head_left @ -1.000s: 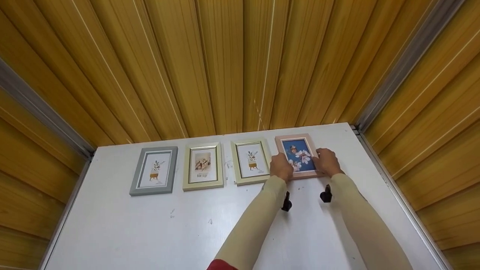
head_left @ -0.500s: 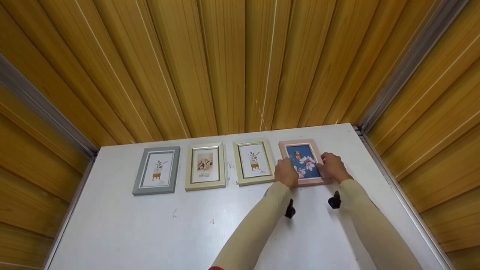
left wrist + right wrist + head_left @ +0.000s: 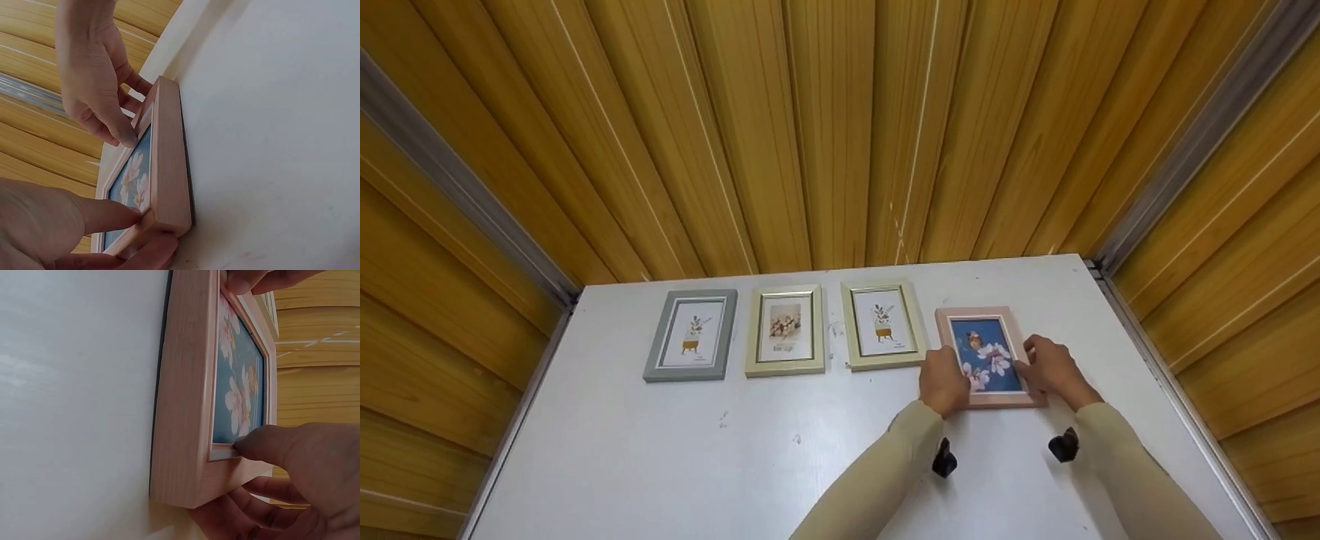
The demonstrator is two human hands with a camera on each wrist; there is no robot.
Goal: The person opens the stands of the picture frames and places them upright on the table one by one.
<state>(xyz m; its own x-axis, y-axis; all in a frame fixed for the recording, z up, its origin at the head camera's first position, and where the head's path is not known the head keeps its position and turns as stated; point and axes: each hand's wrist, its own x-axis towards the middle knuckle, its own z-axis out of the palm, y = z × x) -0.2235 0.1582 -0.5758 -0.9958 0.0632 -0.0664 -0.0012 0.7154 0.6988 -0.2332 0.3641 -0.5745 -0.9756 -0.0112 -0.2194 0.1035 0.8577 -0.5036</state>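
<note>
A pink picture frame (image 3: 1011,311) with pink blossoms on a blue picture is gripped by both hands at the right of the white board (image 3: 780,480). My left hand (image 3: 945,380) holds its left edge, thumb on the face and fingers round the side. On the opposite edge, my right hand (image 3: 1057,369) holds it the same way. The left wrist view shows the frame's lower side (image 3: 171,157) close against the white surface, with a thin dark line along its back. In the right wrist view, my right thumb (image 3: 264,441) presses near the picture's corner.
Left of the pink frame stand a light-yellow frame (image 3: 851,330), another light-yellow frame (image 3: 754,334) and a grey-green frame (image 3: 656,345) in a row. Yellow wood-look panels (image 3: 825,135) rise beyond the board. Metal rails (image 3: 1170,337) run along its sides. Small marks dot the board.
Both hands have moved the pink frame down the board, so it now sits lower than the other frames. The head view has shifted slightly.
</note>
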